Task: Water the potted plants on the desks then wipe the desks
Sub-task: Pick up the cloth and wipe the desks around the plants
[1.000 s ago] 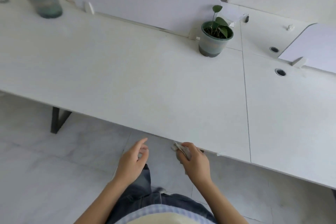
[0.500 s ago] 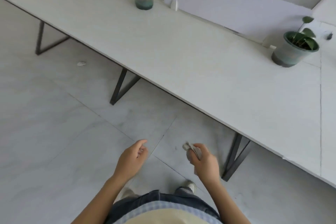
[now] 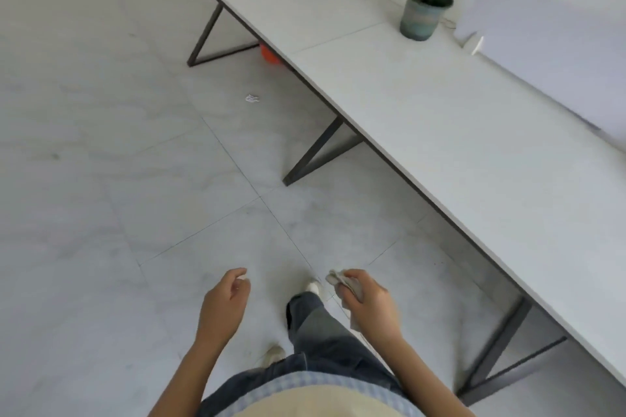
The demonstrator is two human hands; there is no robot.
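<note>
Cloth [image 3: 345, 283]: one, bunched in the right hand [image 3: 369, 306], fingers closed round it, a corner sticking out forward-left, over the floor [image 3: 101, 179] and off the desk [image 3: 457, 132]. Left hand [image 3: 225, 301] empty, fingers loosely curled. One potted plant [image 3: 423, 10] in view, upright on the far desk end beside the partition [image 3: 548, 44]; half a second ago two pots showed. View has swung left; the desk's long axis runs near-right to far-left. One paper scrap [image 3: 251, 98] lies on the floor.
</note>
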